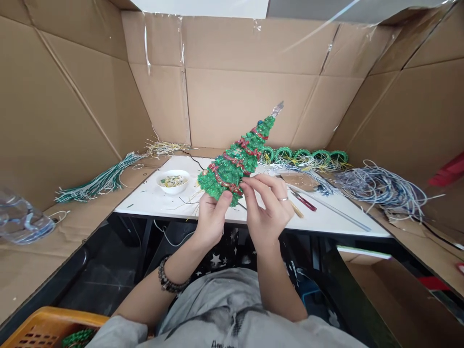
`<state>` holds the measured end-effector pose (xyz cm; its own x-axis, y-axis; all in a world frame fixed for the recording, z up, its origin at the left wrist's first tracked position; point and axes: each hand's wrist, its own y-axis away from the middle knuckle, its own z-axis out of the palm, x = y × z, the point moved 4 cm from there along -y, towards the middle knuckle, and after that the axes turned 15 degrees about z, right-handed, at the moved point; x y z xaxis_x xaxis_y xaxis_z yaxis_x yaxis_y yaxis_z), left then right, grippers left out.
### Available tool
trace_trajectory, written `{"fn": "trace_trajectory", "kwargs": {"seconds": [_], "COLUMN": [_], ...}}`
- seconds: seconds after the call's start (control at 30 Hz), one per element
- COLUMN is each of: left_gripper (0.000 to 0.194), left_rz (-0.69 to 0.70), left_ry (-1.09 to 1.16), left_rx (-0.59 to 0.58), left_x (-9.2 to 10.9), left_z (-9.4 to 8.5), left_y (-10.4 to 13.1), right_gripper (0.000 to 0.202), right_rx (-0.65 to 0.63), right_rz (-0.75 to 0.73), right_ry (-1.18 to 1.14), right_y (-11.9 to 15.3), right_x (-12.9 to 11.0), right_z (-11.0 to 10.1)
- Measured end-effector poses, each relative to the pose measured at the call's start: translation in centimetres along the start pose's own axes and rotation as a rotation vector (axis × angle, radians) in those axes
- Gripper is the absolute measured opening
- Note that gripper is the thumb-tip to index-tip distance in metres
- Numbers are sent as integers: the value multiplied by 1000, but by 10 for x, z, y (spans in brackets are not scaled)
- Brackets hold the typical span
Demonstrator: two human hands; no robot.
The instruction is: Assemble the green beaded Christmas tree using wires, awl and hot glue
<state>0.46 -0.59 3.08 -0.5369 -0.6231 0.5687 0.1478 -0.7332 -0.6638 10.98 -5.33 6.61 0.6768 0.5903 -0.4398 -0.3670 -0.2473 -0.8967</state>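
Observation:
A small green glittery Christmas tree [232, 166] with red bead garlands leans to the right above the table, its clear tip pointing up. My left hand [212, 215] grips it by the base, thumb on the near side. At the tree's lower right edge, the thumb and fingertips of my right hand [267, 205] are pinched together against it. Whatever sits between those fingertips is too small to make out. A white bowl [172, 189] holding short yellow and white wire bits stands left of the tree.
Red-handled pliers [304, 199] and a long clear rod [340, 212] lie at right on the white table [319, 224]. Coiled wires [384, 191] are beyond. Green rings [300, 155] line the back. Green-white wires [103, 179] lie left. Cardboard walls [246, 92] surround the table.

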Motion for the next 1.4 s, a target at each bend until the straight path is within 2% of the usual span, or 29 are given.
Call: {"fn": "trace_trajectory", "kwargs": {"seconds": [0.23,0.4,0.67,0.77,0.9,1.0,1.13,1.4], "left_gripper": [37,38,36,38,41,42,40,37], "left_rz": [27,12,-26,-42,-77,-97,-112,-112], "left_ry": [1,-9,2,-8,-34,-43,-13,-38], "left_rx": [13,11,9,6,-7,-5,-25,-43], "left_x": [6,5,1,1,2,4,6,3], "left_z": [0,-2,-3,-3,-4,-4,-3,-5], "left_y": [-1,0,2,2,1,0,-2,-2], "right_gripper": [18,19,17,18,20,16,17,20], "right_rx": [26,16,-45,-116,-235,-275,-271,-278], "right_rz": [-31,-69,-100,-121,-255,-357,-428,-413], "right_ry": [-88,-68,-54,-32,23,115,104,20], "right_y": [-2,-4,-6,-7,-13,-19,-25,-26], "right_x": [-1,-2,2,6,9,9,10,14], "right_z": [1,0,-2,-4,-9,-11,-13,-10]}}
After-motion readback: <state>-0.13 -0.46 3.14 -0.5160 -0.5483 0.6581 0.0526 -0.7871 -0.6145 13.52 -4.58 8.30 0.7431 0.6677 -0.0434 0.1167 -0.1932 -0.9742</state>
